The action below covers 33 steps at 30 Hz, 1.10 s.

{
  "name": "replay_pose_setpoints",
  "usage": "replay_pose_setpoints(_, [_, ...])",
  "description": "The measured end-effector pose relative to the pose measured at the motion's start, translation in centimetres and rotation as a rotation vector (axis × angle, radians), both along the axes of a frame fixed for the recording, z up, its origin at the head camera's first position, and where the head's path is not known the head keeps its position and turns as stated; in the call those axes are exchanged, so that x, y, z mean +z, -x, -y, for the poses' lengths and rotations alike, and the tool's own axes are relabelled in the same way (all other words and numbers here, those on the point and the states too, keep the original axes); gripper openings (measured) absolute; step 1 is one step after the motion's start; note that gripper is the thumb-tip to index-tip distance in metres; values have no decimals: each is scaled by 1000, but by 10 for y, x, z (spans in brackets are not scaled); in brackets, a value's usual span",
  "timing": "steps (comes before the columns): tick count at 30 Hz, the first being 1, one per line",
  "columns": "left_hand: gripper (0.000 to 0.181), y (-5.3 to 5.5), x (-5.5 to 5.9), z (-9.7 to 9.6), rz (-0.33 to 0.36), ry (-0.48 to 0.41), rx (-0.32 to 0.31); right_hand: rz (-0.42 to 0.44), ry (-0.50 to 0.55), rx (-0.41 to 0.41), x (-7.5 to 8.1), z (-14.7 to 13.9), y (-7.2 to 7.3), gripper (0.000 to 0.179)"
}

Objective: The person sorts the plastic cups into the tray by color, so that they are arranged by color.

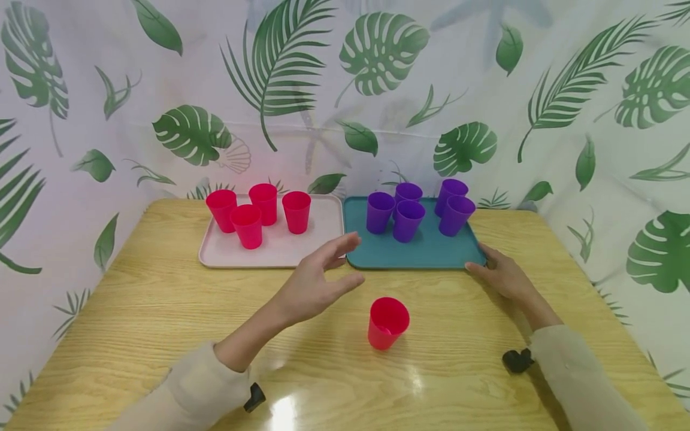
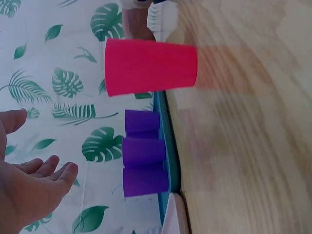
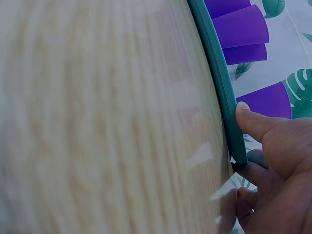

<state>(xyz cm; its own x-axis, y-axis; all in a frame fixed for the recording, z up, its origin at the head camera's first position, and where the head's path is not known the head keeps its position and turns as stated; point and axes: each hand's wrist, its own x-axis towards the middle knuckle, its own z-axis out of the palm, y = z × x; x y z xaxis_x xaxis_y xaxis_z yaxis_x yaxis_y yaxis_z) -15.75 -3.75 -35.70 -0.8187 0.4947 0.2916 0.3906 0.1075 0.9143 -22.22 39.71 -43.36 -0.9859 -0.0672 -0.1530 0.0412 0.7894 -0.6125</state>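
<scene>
My left hand (image 1: 312, 286) hovers with fingers spread apart, up and to the left of a lone red cup (image 1: 381, 335) that stands upright on the table. In the left wrist view the same red cup (image 2: 151, 67) is clear of the fingers. My right hand (image 1: 505, 275) grips the right front corner of the teal tray (image 1: 420, 258). Its thumb (image 3: 248, 119) lies on the rim while the other fingers curl round the corner from below. Several purple cups (image 1: 408, 224) stand upright on this tray.
To the left, a white tray (image 1: 280, 258) holds several upright red cups (image 1: 249, 230) and sits against the teal one. Behind both hangs a leaf-patterned cloth (image 1: 302, 137). The wooden table (image 1: 162, 299) spreads out in front of the trays.
</scene>
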Motion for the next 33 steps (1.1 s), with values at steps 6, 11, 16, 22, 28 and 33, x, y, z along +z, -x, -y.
replay_pose_setpoints(6, [70, -11, -8, -13, 12, 26, -81, 10, 10, -7, 0, 0, 0, 87])
replay_pose_setpoints(11, [73, -17, -16, -21, 76, 53, -103, 15, 7, -7, -2, -1, 1, 87])
replay_pose_setpoints(16, [76, -21, -24, -29, 167, 100, -115, 22, 21, -7, -2, -1, 2, 89])
replay_pose_setpoints(22, [81, -22, -35, -36, 210, 176, -125, 20, 33, -5, -2, -1, 1, 88])
replay_pose_setpoints(28, [83, -24, -38, -39, 213, 210, -130, 23, 19, -3, -2, -2, 2, 88])
replay_pose_setpoints(33, [81, -23, -39, -40, 191, 205, -128, 17, 7, 1, -2, -2, 3, 88])
